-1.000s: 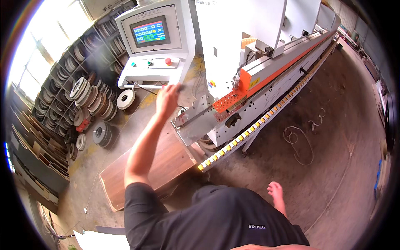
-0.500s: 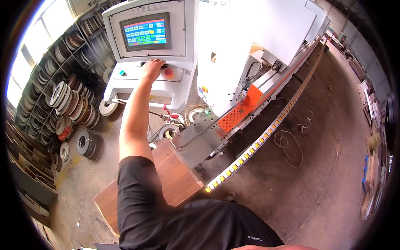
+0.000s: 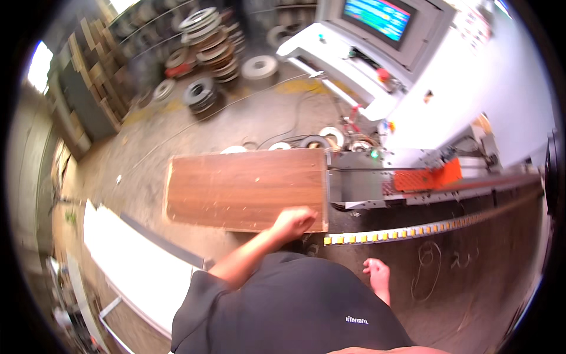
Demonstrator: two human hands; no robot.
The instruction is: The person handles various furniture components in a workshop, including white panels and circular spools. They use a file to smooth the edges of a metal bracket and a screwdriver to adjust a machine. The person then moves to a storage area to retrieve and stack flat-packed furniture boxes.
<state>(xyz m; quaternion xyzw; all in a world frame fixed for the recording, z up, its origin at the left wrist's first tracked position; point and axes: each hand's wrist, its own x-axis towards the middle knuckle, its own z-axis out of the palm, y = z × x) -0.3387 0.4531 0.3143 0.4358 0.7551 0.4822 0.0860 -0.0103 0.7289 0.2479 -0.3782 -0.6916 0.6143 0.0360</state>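
Observation:
My left hand (image 3: 296,222) hangs over the front right part of a brown wood-grain board (image 3: 247,183), blurred, its fingers curled in and nothing seen in them. Whether it touches the board cannot be made out. Close to my body on the right is my right hand (image 3: 377,274), loosely closed and empty, below a rail of yellow and white roller blocks (image 3: 377,237). The board's right end meets the grey metal infeed table (image 3: 356,177) of an edge banding machine. Its control panel (image 3: 348,65), with a lit screen (image 3: 380,20) and a red button (image 3: 383,75), stands beyond.
White panels (image 3: 138,271) lie stacked at the lower left. Rolls of edging tape (image 3: 212,44) pile up behind the board, with more on the floor. An orange perforated guard (image 3: 427,177) sits on the machine. Upright boards (image 3: 94,76) lean at the far left.
My view has swung left. My left hand has left the control panel and come back over the board. My right hand has come into view.

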